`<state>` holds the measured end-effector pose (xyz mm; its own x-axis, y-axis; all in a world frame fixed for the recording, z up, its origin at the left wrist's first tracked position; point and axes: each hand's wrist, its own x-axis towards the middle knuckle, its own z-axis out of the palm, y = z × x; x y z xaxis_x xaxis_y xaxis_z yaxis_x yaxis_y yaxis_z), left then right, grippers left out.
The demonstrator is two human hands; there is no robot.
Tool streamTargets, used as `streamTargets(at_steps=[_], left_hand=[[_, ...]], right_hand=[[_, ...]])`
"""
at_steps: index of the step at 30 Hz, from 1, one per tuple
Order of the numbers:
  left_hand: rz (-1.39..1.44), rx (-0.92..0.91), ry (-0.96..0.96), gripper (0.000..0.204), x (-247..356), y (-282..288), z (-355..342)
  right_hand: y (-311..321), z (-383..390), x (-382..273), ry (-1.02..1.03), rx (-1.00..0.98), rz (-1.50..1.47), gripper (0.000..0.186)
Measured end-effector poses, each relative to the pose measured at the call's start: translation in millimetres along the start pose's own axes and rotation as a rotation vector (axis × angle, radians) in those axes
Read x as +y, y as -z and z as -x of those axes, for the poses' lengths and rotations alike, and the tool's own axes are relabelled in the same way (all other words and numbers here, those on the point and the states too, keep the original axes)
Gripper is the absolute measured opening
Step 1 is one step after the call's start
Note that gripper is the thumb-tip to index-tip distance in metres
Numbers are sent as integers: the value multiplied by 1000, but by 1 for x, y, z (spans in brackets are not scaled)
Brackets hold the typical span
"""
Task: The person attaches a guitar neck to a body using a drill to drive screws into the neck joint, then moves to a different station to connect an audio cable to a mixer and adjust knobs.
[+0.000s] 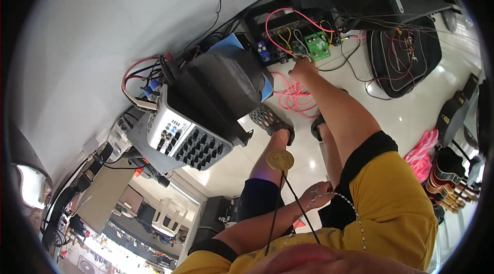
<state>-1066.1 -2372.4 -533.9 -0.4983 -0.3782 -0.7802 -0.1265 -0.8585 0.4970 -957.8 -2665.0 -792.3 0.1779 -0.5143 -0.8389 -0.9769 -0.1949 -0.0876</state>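
Reaching far forward, my right hand (304,69) is closed at the end of a pink cable (268,28), beside a green effects pedal (317,46). Its fingertips partly hide the plug. To the left of that hand is a small blue pedal (263,51), and yellow patch cables run between the pedals on a black pedalboard (252,23). A loose coil of pink cable (294,96) lies on the floor just below the hand. My left hand (318,195) rests by my knees with its fingers curled in, and nothing shows in it.
A mixer with black knobs (198,148) stands at left by a black speaker-like box (221,81). A black bag (404,58) with cables on it lies at right, near guitars (447,179) and a pink cloth (423,156). A round pendant (280,160) hangs in view.
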Motion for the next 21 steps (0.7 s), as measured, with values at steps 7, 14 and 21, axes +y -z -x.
streamTargets(at_steps=[7,14,21], left_hand=[[-7,61,-73,36,6,0,-11],[147,209,-18,31,23,7,-20],[234,206,-1,31,27,-3,-29]], right_hand=[[-17,-14,51,104,75,20,55],[2,34,44,443,233,-362,21],[-20,30,79,311,-32,-246,29]])
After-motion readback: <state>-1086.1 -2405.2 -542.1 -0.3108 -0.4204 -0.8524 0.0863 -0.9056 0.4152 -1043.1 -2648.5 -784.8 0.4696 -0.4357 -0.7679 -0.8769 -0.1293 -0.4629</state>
